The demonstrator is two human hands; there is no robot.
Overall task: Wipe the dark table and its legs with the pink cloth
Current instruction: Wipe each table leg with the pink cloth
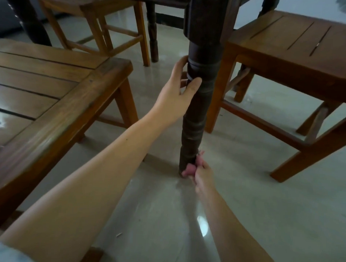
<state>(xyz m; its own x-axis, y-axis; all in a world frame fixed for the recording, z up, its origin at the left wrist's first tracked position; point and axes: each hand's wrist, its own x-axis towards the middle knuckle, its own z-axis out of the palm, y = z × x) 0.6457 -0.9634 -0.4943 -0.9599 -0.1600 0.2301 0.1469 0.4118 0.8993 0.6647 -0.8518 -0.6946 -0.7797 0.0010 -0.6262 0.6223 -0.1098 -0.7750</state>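
Note:
The dark table's turned leg (196, 116) runs down the middle of the view to the floor, with the table's underside at the top edge. My left hand (177, 91) grips the leg about halfway up, thumb in front and fingers round the back. My right hand (203, 177) is down at the foot of the leg, closed on the bunched pink cloth (190, 167), which is pressed against the leg's base. Most of the cloth is hidden in my fingers.
A brown wooden chair (51, 99) stands close on the left and another brown wooden chair (300, 57) on the right. A third chair (105, 20) and two more dark table legs (153, 32) are further back. The floor (244, 202) is pale and glossy.

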